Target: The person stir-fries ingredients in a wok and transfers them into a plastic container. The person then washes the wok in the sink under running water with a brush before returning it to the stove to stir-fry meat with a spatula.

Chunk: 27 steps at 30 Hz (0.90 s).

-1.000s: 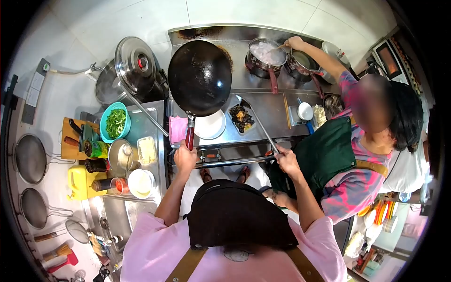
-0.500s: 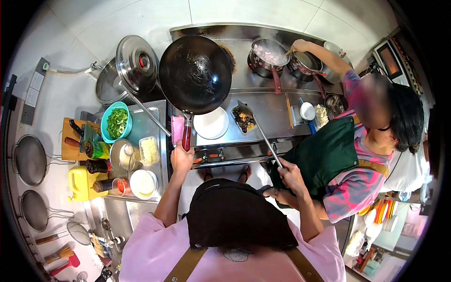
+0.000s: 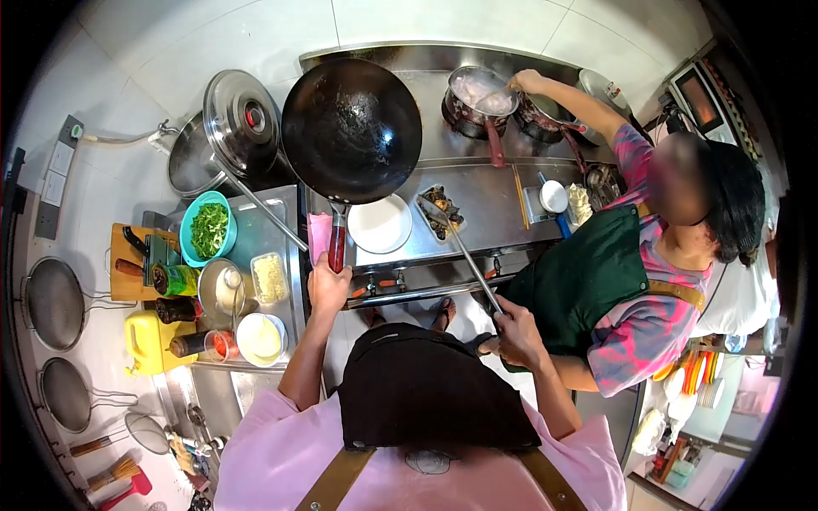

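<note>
My left hand (image 3: 330,285) is closed around the red handle of a dark wok (image 3: 352,123). The wok is tilted so that its inside faces me, and only a greasy sheen shows in it. In my right hand (image 3: 518,332) is the long handle of a metal spatula (image 3: 474,266). Its blade is at a small tray of dark and yellowish food pieces (image 3: 441,223) on the steel counter. A white plate (image 3: 379,224) lies between the wok handle and that tray. Beside the handle lies a pink cloth (image 3: 319,234).
At my right, a person in a green apron (image 3: 579,272) stirs a steaming pot (image 3: 481,92). Chopsticks (image 3: 521,198) lie nearby. A teal bowl of chopped greens (image 3: 209,228), a white bowl (image 3: 261,341) and a yellow jug (image 3: 153,341) stand left. A big lidded pot (image 3: 192,157) is behind.
My right hand has moved slightly left and lower, with the spatula blade now further left over the food tray. The wok looks slightly larger. The other person's hand has shifted over the steaming pot.
</note>
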Each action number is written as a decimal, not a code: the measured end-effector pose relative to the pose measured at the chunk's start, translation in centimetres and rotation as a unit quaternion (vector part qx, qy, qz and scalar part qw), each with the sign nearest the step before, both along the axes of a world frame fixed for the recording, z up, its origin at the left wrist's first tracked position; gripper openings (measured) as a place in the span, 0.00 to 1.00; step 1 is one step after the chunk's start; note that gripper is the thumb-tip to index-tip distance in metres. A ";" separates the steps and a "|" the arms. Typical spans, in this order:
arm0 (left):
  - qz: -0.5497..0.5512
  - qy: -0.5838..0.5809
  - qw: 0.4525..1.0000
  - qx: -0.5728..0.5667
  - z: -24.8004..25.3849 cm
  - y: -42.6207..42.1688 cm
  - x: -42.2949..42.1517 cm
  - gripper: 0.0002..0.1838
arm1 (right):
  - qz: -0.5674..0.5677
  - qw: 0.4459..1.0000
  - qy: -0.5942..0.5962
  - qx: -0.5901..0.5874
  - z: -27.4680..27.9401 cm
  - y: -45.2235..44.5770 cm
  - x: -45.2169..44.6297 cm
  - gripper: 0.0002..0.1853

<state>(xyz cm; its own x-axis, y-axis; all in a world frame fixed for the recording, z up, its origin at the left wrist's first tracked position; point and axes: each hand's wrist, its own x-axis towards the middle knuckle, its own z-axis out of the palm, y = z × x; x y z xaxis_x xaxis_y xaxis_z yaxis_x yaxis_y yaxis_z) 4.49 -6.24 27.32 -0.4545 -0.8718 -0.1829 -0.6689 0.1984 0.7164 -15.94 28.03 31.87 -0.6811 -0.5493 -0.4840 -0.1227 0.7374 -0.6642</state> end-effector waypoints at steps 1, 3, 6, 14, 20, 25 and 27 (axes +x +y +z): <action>-0.002 0.004 1.000 -0.002 0.1 0.0 0.0 0.13 | 0.001 1.000 -0.003 0.005 0.7 0.2 0.2 0.25; -0.003 0.003 1.000 0.006 0.2 0.0 -0.1 0.13 | 0.000 1.000 -0.009 0.016 1.8 0.7 0.6 0.25; -0.004 0.001 1.000 0.016 0.3 0.0 -0.4 0.13 | -0.007 0.999 -0.004 0.032 1.4 0.9 0.8 0.25; -0.006 0.010 1.000 0.019 1.3 0.7 -0.9 0.14 | 0.005 0.999 0.012 0.029 2.0 2.9 0.6 0.24; -0.002 0.022 0.999 0.031 1.6 1.3 -1.4 0.13 | 0.011 1.000 0.007 0.026 -0.5 4.0 0.2 0.25; 0.012 0.023 0.998 0.055 0.5 1.2 -1.4 0.13 | -0.027 1.000 -0.002 -0.014 0.9 4.3 0.3 0.25; 0.015 0.032 0.998 0.057 0.4 1.3 -1.4 0.13 | -0.039 0.999 0.029 -0.014 1.7 3.8 -0.1 0.24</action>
<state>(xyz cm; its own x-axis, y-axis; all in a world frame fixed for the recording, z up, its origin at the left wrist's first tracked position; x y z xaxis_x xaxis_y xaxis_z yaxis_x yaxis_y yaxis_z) 3.13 -4.95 27.74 -0.4426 -0.8600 -0.2538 -0.6254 0.0933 0.7747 -16.04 31.86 33.53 -0.7488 -0.5067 -0.4273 -0.1057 0.7277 -0.6777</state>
